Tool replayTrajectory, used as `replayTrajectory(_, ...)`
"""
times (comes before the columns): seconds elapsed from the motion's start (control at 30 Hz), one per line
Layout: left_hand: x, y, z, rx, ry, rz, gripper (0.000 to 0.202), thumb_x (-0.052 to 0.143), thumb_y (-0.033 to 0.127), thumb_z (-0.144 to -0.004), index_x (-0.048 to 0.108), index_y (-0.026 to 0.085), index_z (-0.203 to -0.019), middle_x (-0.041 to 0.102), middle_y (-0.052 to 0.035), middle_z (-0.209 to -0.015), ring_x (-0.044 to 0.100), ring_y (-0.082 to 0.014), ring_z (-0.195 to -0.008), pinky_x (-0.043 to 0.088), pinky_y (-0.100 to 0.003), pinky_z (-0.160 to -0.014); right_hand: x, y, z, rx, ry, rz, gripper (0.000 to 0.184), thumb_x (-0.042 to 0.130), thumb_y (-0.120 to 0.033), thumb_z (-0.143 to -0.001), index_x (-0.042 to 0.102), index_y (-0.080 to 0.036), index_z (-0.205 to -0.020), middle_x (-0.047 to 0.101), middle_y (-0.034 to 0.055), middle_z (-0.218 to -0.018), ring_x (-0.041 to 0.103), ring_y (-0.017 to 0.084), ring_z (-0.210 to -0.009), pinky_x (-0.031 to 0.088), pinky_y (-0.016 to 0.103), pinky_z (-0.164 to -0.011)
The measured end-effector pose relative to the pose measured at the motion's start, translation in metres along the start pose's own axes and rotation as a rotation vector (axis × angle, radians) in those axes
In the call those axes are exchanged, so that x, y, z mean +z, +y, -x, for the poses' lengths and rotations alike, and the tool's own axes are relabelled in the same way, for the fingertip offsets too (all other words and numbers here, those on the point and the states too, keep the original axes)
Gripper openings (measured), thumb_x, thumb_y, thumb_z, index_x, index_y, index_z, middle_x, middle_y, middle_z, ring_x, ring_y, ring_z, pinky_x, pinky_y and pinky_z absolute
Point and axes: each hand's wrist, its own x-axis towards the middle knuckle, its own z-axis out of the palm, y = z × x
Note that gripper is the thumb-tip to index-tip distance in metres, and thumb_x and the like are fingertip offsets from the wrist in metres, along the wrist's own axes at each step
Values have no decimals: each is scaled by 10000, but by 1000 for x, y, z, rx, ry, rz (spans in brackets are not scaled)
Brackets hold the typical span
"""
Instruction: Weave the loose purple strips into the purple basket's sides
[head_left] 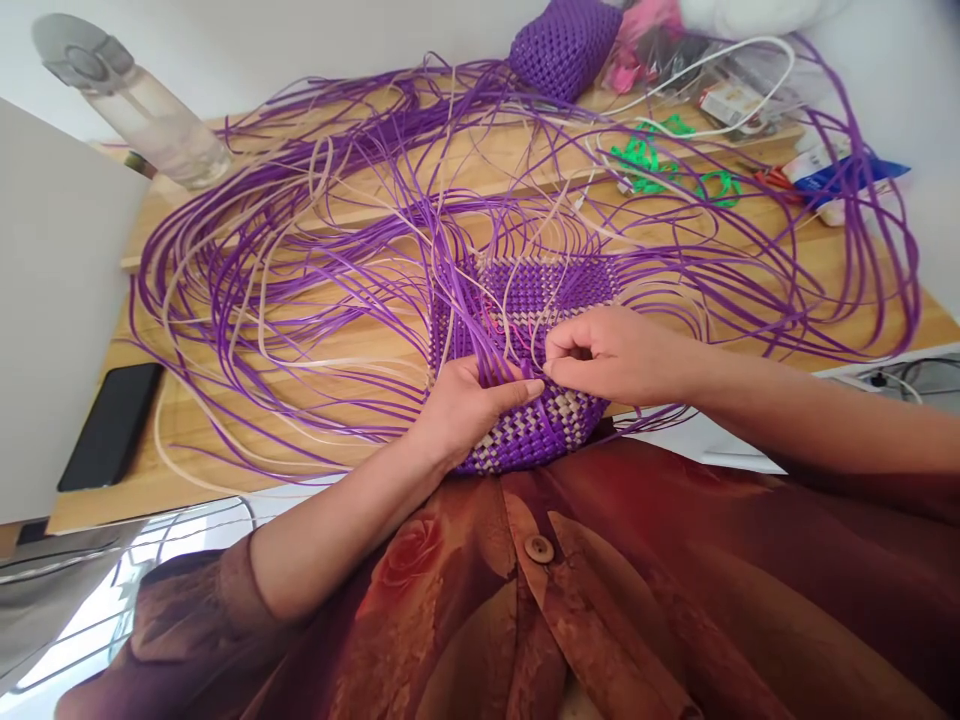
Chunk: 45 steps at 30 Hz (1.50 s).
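A half-woven purple and cream basket panel [555,290] lies at the near edge of the wooden table [225,450], with long purple strands [247,300] looping out across the top. My left hand [469,405] grips the panel's near side, thumb stretched toward the right. My right hand [619,352] is closed in a pinch on a thin strand at the panel's middle, touching the left thumb tip.
A clear water bottle [142,110] lies at the far left. A black phone [112,425] rests at the left edge. A finished purple woven piece [564,45], green strips [649,160], a white cable and small packets crowd the far right.
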Motion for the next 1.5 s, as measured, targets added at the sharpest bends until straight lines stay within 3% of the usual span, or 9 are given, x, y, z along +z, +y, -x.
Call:
replayTrajectory(0.2,3,4,1,-73,-7,109,291,871,275,-570,710,132,-766,713,-21,-731,620,-147,-659,491,-297,-717,14,-4,35,-269,481,296,241,629,-410,-875,662,-178,-928,665,93,-1044,549,255,-1012,392,375,-840)
replayTrajectory(0.33,4,4,-1,-75,29,75,255,868,267,-570,677,146,-690,665,16,-629,559,-105,-564,451,-255,-627,35,0,60,-364,276,376,222,624,-339,-909,637,-179,-755,625,59,-837,545,210,-844,406,364,-794)
replayTrajectory(0.47,3,1,-4,-27,39,35,263,859,283,-587,680,145,-722,680,0,-683,583,-119,-607,463,-266,-656,41,6,72,-306,307,291,148,513,-161,-940,617,-150,-836,610,56,-829,564,171,-789,442,312,-741)
replayTrajectory(0.63,-1,-4,-7,34,71,-103,285,845,324,-603,676,148,-750,686,-23,-722,606,-153,-651,470,-295,-674,14,5,80,-401,398,575,281,499,-151,-949,583,-162,-1218,661,73,-1050,594,198,-905,441,324,-745)
replayTrajectory(0.77,-4,-5,-7,102,98,-222,280,839,346,-618,647,163,-710,629,17,-658,533,-114,-587,421,-262,-608,-16,-11,78,-638,312,864,291,403,-74,-939,670,-158,-1018,669,63,-847,558,204,-765,384,342,-645)
replayTrajectory(0.87,-5,-4,-6,132,101,-268,286,834,359,-625,644,160,-702,604,28,-639,502,-102,-574,396,-250,-586,-34,-29,75,-720,267,890,327,386,-94,-938,660,-174,-1098,662,54,-823,530,185,-696,340,338,-599)
replayTrajectory(1.1,-5,-2,-1,64,14,-110,283,853,333,-619,678,147,-742,668,-5,-698,569,-126,-611,433,-268,-623,-45,-31,13,-559,-22,804,148,535,-122,-857,654,-186,-796,643,21,-745,541,155,-674,334,309,-590)
replayTrajectory(1.27,-7,-3,1,-7,-56,17,276,863,308,-627,717,141,-793,714,-26,-768,622,-147,-662,483,-294,-702,-35,-16,-41,-540,-30,706,171,579,-232,-883,684,-185,-756,649,32,-747,564,172,-751,393,328,-735)
replayTrajectory(1.5,-3,3,4,-107,-58,200,313,855,332,-662,749,132,-879,747,-53,-832,664,-160,-707,508,-296,-722,-26,-10,-47,-546,-104,602,168,592,-191,-862,716,-201,-749,643,23,-727,522,156,-722,391,330,-762)
